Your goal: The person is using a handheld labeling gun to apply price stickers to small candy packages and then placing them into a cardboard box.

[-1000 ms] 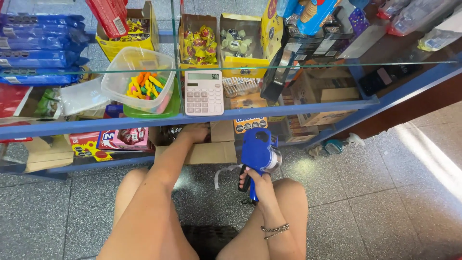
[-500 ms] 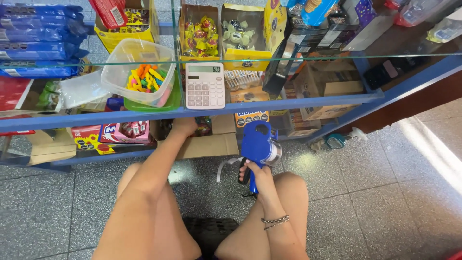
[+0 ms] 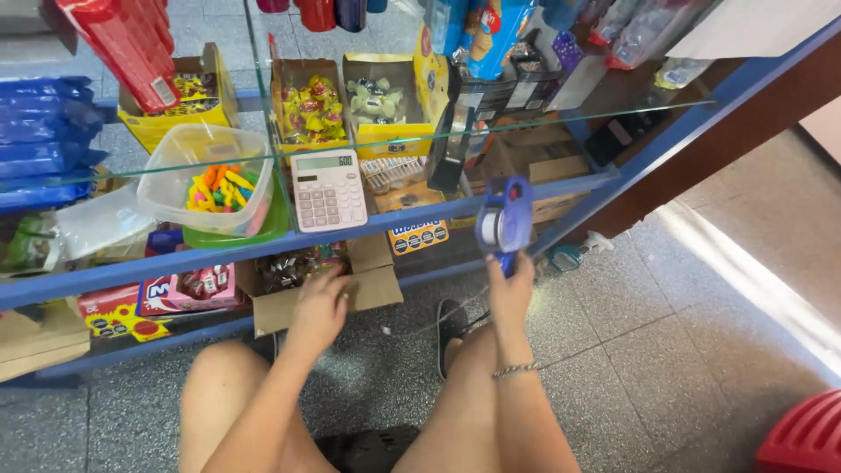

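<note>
The right hand (image 3: 511, 293) is up now, fist clamped round the grip of the blue plastic price-label gun (image 3: 502, 224), which has risen from down by the knees to the level of the blue metal shelf edge (image 3: 263, 250), its white roll facing the camera. The left hand (image 3: 317, 307) has pulled back a touch from deep under the shelf and now sits with fingers loosely spread, resting on the brown cardboard box of wrapped sweets (image 3: 326, 278) on the lower shelf; it grips nothing that I can see. So the tool is raised and ready beside the box rather than hanging idle, and the free hand is on the stock. Above, behind the glass, the white desk calculator (image 3: 328, 187) lies next to the clear plastic tub of coloured pieces (image 3: 210, 178), both untouched. Grey speckled tile floor (image 3: 666, 350) spreads under the bare knees.
</note>
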